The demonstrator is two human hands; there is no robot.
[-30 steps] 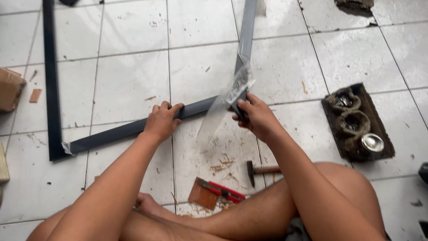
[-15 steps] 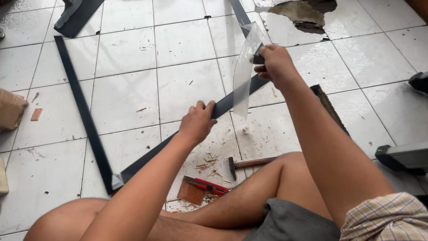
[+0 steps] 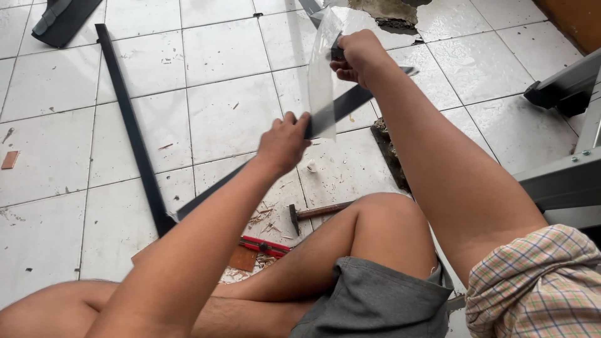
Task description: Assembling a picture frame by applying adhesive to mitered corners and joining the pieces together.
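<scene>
I sit on a white tiled floor with a dark grey frame [image 3: 134,134] lying in front of me. My left hand [image 3: 283,143] presses down on the frame's near bar [image 3: 341,105]. My right hand [image 3: 358,57] is raised above it, closed on a strip of clear plastic film [image 3: 320,75] that hangs from my fingers down to the bar.
A hammer [image 3: 318,211] and a red-handled tool [image 3: 266,245] lie among wood chips by my bent knee. A dark tray edge [image 3: 389,153] lies behind my right arm. Grey metal stands [image 3: 563,84] sit at the right, a dark bundle [image 3: 59,22] at the top left.
My right hand has lifted higher and farther away, pulling the clear film up off the bar. The view has swung right and my left hand stays on the bar.
</scene>
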